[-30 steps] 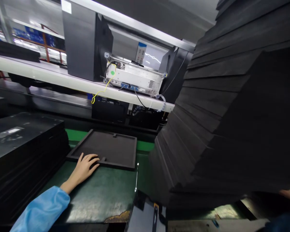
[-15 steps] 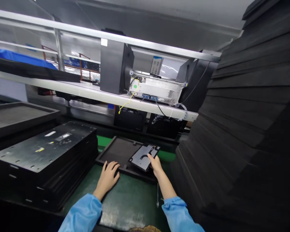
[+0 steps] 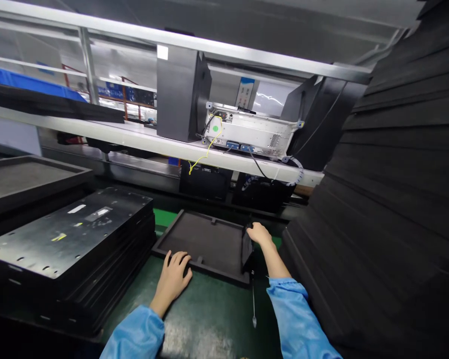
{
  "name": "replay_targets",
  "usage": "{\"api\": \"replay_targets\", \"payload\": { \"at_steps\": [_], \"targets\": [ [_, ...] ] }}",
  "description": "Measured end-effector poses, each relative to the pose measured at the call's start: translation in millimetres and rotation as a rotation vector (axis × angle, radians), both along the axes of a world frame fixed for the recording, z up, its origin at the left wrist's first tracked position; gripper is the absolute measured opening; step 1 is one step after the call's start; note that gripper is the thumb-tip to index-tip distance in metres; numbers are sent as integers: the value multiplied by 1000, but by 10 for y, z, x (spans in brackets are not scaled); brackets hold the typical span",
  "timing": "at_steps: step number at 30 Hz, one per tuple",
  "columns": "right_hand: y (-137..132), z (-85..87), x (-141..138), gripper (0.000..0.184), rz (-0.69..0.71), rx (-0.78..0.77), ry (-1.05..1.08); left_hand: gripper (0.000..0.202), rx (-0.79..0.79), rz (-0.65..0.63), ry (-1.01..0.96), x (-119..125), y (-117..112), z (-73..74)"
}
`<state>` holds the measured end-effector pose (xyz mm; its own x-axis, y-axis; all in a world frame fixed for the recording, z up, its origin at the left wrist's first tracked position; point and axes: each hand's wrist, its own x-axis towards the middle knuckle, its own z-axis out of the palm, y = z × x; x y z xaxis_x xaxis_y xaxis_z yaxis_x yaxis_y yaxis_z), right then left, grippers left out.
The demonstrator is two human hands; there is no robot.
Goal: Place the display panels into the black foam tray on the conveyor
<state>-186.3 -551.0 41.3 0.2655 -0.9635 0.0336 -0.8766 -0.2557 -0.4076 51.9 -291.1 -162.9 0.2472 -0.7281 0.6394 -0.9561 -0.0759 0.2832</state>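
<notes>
— Where's the tray [image 3: 209, 242]?
— On the green belt [image 3: 209, 319], between my hands. My left hand [image 3: 175, 274] lies flat, holding nothing, on its near rim; my right hand [image 3: 260, 234] grips its right edge.

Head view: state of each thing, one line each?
Foam tray: flat on the green belt, looks empty.
Left hand: open, fingers resting on the tray's near rim.
Right hand: at the tray's right edge; grip unclear.
Black plates: stacked, left of the tray.
Foam sheets: piled high, at right.
</notes>
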Motion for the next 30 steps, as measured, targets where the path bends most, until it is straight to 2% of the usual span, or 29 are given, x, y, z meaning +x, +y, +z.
{"api": "replay_targets", "payload": {
  "at_steps": [2,5,9,12,15,18,22,25,27,30],
  "targets": [
    [85,19,142,45,-9,-25,86,33,-2,-5,-3,1,-1,-14],
    [270,-79,466,57,44,-34,150,33,-8,-11,-10,5,-3,-33],
    [527,-371,908,69,101,-47,209,33,-19,-5,-16,15,-8,-52],
    [689,-628,1103,78,139,-77,248,33,-29,-8,-20,23,-17,-67],
    [777,-822,1166,66,180,-100,262,33,-46,-10,-27,29,-24,-71],
    [827,-892,1138,55,214,-107,235,32,-51,-14,-33,28,-21,-62],
    [1055,-862,881,54,304,-103,141,32,-51,-13,-37,28,-13,-62],
    [1389,-970,386,48,360,-150,-62,33,-55,-14,-52,50,-27,-88],
    [1636,-1206,-77,44,302,-229,-234,33,-55,-14,-66,78,-37,-117],
    [2022,-1748,-782,52,75,-285,-344,33,-47,-21,-96,131,-20,-182]
  ]
}}
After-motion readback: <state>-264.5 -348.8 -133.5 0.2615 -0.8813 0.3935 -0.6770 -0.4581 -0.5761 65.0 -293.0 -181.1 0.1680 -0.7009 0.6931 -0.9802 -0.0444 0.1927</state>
